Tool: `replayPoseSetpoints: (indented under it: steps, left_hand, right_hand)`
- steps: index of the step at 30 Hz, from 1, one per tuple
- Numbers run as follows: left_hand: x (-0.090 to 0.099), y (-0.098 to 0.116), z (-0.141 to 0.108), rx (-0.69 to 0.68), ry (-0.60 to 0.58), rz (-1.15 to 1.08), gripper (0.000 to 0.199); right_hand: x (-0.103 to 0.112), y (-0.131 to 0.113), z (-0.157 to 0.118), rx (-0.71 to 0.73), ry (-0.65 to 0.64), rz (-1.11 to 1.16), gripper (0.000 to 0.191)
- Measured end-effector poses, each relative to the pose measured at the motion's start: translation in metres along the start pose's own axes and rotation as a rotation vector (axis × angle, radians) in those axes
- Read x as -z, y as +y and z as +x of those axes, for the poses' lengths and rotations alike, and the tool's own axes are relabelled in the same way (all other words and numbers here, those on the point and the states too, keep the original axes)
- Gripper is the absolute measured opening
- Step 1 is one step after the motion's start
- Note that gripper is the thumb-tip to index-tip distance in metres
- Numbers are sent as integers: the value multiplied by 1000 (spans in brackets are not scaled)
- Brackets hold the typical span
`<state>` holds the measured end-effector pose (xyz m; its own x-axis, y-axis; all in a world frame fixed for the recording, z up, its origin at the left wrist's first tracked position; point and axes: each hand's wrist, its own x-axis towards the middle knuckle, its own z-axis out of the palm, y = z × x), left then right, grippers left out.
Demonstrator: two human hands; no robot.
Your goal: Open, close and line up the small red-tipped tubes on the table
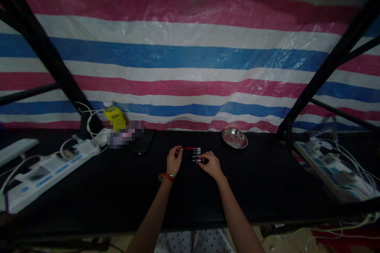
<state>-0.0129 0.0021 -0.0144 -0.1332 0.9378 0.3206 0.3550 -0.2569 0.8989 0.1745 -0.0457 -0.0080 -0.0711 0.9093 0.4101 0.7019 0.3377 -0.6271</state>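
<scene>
Several slim pen-like sticks (192, 152) with silvery ends lie side by side on the black table, one of them red and the others dark. My right hand (211, 164) is closed in a pinch at the right end of the stick nearest me. At the left ends of the row is my left hand (174, 159), its fingers bent inward and the fingertips against or just beside the sticks. Whether it grips one is hard to make out in the dim light. An orange-red bangle circles my left wrist.
A round metal dish (234, 138) stands at the back right. Behind my left hand lie a dark flat tablet-like item (144, 143) and a yellow bottle (115, 116). Power strips with cables (53, 174) run along both sides. Black frame posts rise before a striped sheet (190, 57).
</scene>
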Motion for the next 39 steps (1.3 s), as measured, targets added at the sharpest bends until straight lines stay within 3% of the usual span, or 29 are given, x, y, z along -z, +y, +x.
replayPoseSetpoints:
  steps: [8,14,21,25,29,33,39]
  left_hand:
    - [2,0,0,95,54,-153,35]
    - [1,0,-1,112,31,-163,37]
    - [2,-1,-1,103,31,-172,34]
    - [4,3,-2,72,92,-131,35]
    - [7,15,-6,-45,74,-53,32]
    - [8,27,-12,-189,0,40,30]
    - [7,28,-13,-251,-18,107,32]
  right_hand:
    - [-4,10,2,-60,111,80,13]
    - [-5,14,3,-104,43,42,19]
    - [-6,16,4,-100,82,199,12]
    - [-10,15,7,-189,188,492,18]
    - [-13,14,11,-397,251,1055,23]
    - [-7,19,11,-615,257,1550,17]
    - [1,23,10,-682,210,1833,5]
